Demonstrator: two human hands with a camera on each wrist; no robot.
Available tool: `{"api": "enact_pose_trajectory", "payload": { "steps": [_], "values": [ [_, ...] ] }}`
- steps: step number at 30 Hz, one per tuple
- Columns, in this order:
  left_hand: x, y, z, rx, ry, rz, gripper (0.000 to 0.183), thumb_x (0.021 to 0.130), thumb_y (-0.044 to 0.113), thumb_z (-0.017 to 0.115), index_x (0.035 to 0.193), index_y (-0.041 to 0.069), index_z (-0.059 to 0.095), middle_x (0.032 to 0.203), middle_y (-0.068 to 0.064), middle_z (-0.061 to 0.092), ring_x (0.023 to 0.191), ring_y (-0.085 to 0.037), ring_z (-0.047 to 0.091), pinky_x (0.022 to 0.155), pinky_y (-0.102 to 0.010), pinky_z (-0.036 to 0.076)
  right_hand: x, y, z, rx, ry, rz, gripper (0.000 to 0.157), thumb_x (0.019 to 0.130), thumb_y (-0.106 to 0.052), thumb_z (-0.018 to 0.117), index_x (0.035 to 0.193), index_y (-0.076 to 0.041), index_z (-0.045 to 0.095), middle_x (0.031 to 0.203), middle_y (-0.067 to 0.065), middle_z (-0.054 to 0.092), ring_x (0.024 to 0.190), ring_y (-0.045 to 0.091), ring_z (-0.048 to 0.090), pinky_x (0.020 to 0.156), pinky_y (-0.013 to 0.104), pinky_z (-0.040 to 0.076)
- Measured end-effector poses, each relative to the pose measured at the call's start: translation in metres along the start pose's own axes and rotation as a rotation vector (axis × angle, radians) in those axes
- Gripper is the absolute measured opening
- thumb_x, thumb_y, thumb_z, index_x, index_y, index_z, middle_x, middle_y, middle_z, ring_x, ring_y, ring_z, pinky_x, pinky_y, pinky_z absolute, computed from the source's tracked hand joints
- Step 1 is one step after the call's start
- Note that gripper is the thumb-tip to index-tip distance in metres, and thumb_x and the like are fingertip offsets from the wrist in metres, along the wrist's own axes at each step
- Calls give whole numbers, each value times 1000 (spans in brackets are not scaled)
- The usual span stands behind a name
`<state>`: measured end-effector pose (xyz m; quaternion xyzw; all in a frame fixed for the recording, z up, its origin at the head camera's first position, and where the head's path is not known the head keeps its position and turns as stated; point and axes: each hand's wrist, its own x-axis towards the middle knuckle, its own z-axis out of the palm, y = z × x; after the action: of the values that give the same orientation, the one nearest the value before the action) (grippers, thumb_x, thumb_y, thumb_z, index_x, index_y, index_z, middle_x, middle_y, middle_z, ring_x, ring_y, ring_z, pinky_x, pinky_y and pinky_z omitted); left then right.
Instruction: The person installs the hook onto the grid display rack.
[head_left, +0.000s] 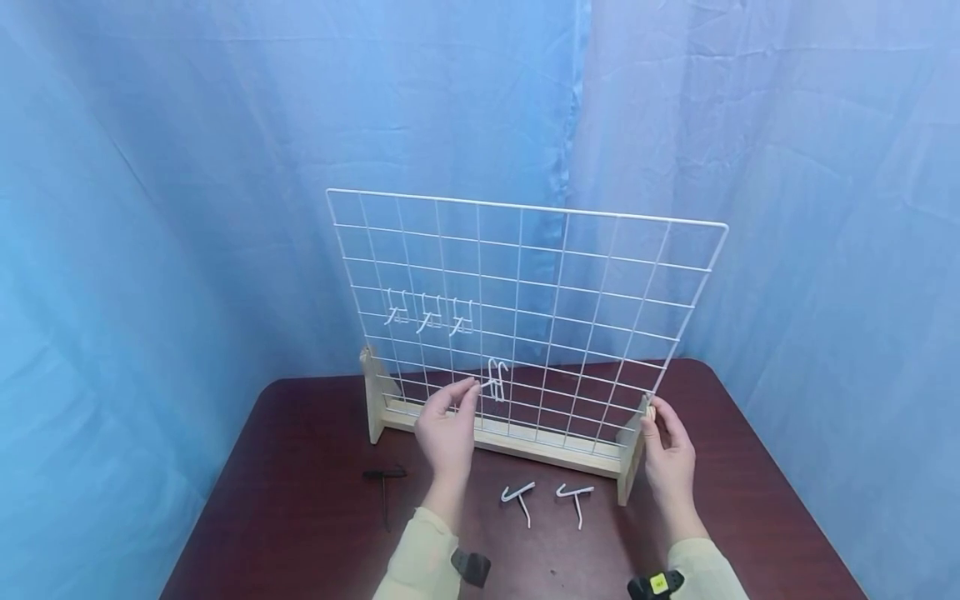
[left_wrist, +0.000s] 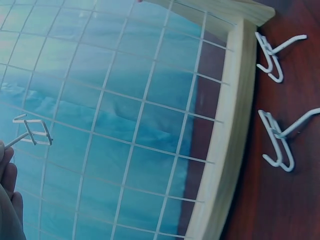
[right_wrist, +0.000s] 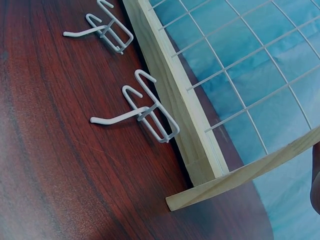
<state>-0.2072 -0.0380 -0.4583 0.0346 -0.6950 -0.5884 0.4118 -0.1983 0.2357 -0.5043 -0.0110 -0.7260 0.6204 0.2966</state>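
My left hand [head_left: 447,429] pinches the prong of a white wire hook [head_left: 497,382] between thumb and fingertips. In the left wrist view this hook [left_wrist: 34,131] stands in front of the white wire grid [left_wrist: 103,90], its bent ends upward in the head view. My right hand [head_left: 670,460] grips the top of the wooden stand's right upright [head_left: 633,446], beside the grid's lower right edge. Three white hooks [head_left: 427,320] hang in a row on the left part of the grid. Two more white hooks lie on the table, one [right_wrist: 150,110] nearer the right upright, the other [right_wrist: 107,30] farther left.
A thin black T-shaped piece [head_left: 385,475] lies on the dark red wooden table [head_left: 300,500], left of my left forearm. The stand's wooden base rail [head_left: 517,446] runs under the grid. Blue curtains [head_left: 225,167] hang behind and at both sides.
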Motion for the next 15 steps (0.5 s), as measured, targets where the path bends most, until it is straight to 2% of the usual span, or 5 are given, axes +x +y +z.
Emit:
{"api": "enact_pose_trajectory", "payload": {
  "steps": [3,8,15],
  "values": [
    [4,6,1,-11,7,13,10,80,8,82,90,9,80,86,2,75,77,-13,67,71,-39,55,0,0,0,-3,-2,5,33,97,4,57,130,10,55,118,-13,59,105,-7,55,89,7,43],
    [11,14,3,-23,36,20,10,80,10,83,89,10,80,86,3,76,82,-13,68,73,-32,54,0,1,0,12,-2,4,34,97,4,57,130,10,54,120,-8,60,106,-6,54,90,7,42],
    [20,23,6,-44,56,54,9,80,11,83,89,11,80,85,4,75,78,-13,66,67,-31,52,0,1,0,29,2,-7,34,97,6,57,130,12,54,121,-6,60,106,-6,55,90,8,43]
  ]
}}
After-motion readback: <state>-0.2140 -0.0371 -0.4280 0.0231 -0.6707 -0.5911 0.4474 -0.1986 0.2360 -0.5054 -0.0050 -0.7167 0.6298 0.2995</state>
